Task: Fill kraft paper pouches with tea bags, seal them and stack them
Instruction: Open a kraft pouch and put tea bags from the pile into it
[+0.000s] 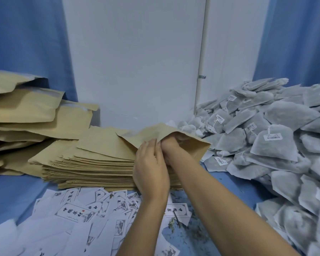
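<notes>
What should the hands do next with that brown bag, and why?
Probably draw the right hand out of the kraft pouch and reach to the tea bag pile beside it, since the left hand holds the mouth open and its contents are hidden.

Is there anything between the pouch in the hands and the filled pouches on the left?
Only the low stack of flat empty pouches lies between the held pouch and the filled pouches; the space above it looks free.

The pouches [92, 163] are matt, slightly creased brown kraft paper, the tea bags [277, 148] a soft, fibrous grey-white mesh with paper tags [272, 137], the labels [74, 213] smooth white printed paper, on a matt blue tabletop [11, 193].
</notes>
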The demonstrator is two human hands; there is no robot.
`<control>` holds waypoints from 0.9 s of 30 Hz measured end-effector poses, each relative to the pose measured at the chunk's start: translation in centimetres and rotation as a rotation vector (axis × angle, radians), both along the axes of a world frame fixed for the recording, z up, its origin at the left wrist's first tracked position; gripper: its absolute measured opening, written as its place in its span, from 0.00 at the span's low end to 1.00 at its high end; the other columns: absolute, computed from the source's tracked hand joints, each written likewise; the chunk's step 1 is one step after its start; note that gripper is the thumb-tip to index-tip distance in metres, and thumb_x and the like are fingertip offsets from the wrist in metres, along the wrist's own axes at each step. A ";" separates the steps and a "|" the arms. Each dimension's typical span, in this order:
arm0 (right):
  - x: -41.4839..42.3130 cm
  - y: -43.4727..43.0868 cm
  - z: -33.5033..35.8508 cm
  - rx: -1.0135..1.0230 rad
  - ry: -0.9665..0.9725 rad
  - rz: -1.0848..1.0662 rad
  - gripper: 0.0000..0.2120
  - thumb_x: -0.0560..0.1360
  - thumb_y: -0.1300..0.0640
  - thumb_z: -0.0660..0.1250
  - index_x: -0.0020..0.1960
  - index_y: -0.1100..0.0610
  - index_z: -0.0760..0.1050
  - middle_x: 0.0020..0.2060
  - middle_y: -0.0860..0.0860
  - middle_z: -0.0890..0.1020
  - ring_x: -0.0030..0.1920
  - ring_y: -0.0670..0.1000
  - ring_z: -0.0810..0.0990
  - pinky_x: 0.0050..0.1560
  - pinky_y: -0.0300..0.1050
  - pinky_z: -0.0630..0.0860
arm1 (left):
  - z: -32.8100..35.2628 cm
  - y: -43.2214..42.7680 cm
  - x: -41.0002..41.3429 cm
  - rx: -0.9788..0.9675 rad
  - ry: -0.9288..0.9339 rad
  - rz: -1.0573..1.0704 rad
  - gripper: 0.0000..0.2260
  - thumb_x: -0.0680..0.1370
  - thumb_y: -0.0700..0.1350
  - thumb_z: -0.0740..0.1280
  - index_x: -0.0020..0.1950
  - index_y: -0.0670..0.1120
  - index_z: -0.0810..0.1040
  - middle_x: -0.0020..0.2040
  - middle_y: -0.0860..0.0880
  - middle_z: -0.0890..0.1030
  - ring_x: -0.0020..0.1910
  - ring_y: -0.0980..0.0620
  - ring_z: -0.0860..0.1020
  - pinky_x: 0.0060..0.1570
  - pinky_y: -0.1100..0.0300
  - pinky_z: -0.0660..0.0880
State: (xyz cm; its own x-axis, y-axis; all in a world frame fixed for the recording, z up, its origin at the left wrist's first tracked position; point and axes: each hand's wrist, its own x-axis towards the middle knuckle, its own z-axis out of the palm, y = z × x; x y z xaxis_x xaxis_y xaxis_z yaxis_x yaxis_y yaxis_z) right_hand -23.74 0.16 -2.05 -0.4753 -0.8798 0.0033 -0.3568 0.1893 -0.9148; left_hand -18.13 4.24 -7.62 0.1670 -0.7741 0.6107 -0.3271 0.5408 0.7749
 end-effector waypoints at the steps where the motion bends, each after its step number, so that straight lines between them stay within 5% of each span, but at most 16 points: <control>1: -0.6 0.0 0.0 -0.039 -0.086 0.049 0.14 0.82 0.62 0.52 0.65 0.65 0.68 0.60 0.59 0.75 0.51 0.50 0.76 0.46 0.32 0.75 | 0.1 -0.2 0.3 -0.005 -0.020 0.000 0.19 0.80 0.54 0.54 0.60 0.47 0.79 0.58 0.52 0.80 0.59 0.50 0.76 0.53 0.49 0.75; 2: -0.7 0.4 0.1 -0.013 0.032 0.113 0.11 0.81 0.62 0.54 0.57 0.65 0.72 0.51 0.57 0.77 0.45 0.51 0.77 0.39 0.32 0.73 | 0.3 -0.4 0.5 -0.008 -0.034 0.001 0.20 0.80 0.54 0.53 0.60 0.48 0.80 0.57 0.52 0.80 0.59 0.51 0.76 0.53 0.50 0.75; 4: -1.2 0.9 0.0 0.027 0.246 0.141 0.13 0.80 0.60 0.53 0.45 0.63 0.74 0.44 0.59 0.79 0.49 0.57 0.77 0.45 0.42 0.73 | 0.8 -1.2 1.0 -0.007 -0.031 0.008 0.17 0.81 0.52 0.55 0.59 0.48 0.80 0.55 0.53 0.80 0.57 0.51 0.76 0.50 0.54 0.74; 8: -1.6 2.1 -0.7 -0.131 0.380 0.028 0.16 0.78 0.52 0.53 0.38 0.57 0.73 0.41 0.55 0.79 0.46 0.58 0.75 0.42 0.46 0.64 | 0.9 -1.9 1.6 -0.011 -0.018 0.015 0.15 0.81 0.51 0.56 0.56 0.48 0.80 0.49 0.55 0.80 0.51 0.53 0.76 0.42 0.59 0.69; 12: -1.0 2.0 -0.9 -0.142 0.412 0.083 0.18 0.77 0.53 0.56 0.32 0.57 0.71 0.35 0.57 0.80 0.41 0.59 0.77 0.41 0.45 0.68 | 0.5 -1.3 1.7 -0.023 -0.027 0.032 0.15 0.81 0.51 0.57 0.59 0.49 0.80 0.53 0.55 0.81 0.54 0.55 0.75 0.43 0.63 0.66; 15: -0.5 1.3 -1.3 -0.115 0.532 0.117 0.14 0.78 0.58 0.56 0.34 0.58 0.69 0.40 0.60 0.79 0.44 0.60 0.77 0.38 0.44 0.65 | 0.4 -0.9 1.7 -0.020 -0.045 0.036 0.16 0.81 0.52 0.57 0.60 0.49 0.80 0.54 0.55 0.81 0.55 0.56 0.74 0.44 0.62 0.67; 18: 0.5 0.8 -0.9 -0.101 0.466 0.104 0.12 0.80 0.62 0.54 0.56 0.63 0.74 0.56 0.62 0.78 0.57 0.61 0.76 0.42 0.45 0.68 | 0.4 -0.5 1.6 -0.015 -0.035 0.026 0.17 0.80 0.52 0.56 0.60 0.49 0.80 0.54 0.54 0.81 0.56 0.56 0.73 0.47 0.61 0.68; 20: 0.9 0.7 -0.4 -0.050 0.501 0.169 0.14 0.80 0.62 0.53 0.59 0.64 0.73 0.59 0.62 0.77 0.60 0.60 0.74 0.48 0.47 0.68 | 0.3 -0.5 1.7 -0.003 -0.004 0.026 0.16 0.80 0.52 0.57 0.60 0.49 0.80 0.55 0.54 0.80 0.57 0.58 0.72 0.47 0.64 0.66; 24: 0.9 1.3 -1.0 -0.183 0.476 0.139 0.12 0.79 0.57 0.57 0.39 0.57 0.73 0.45 0.61 0.81 0.48 0.62 0.77 0.41 0.42 0.64 | 0.5 -0.9 2.6 -0.004 0.012 0.023 0.16 0.81 0.52 0.56 0.60 0.49 0.80 0.54 0.55 0.80 0.56 0.59 0.71 0.46 0.65 0.66; 27: 0.3 1.5 -1.5 -0.218 0.427 0.001 0.14 0.77 0.55 0.58 0.35 0.57 0.72 0.39 0.58 0.80 0.44 0.60 0.75 0.44 0.47 0.69 | 0.7 -0.8 3.2 -0.023 -0.031 0.002 0.16 0.81 0.51 0.56 0.60 0.49 0.80 0.53 0.54 0.80 0.58 0.57 0.70 0.49 0.60 0.69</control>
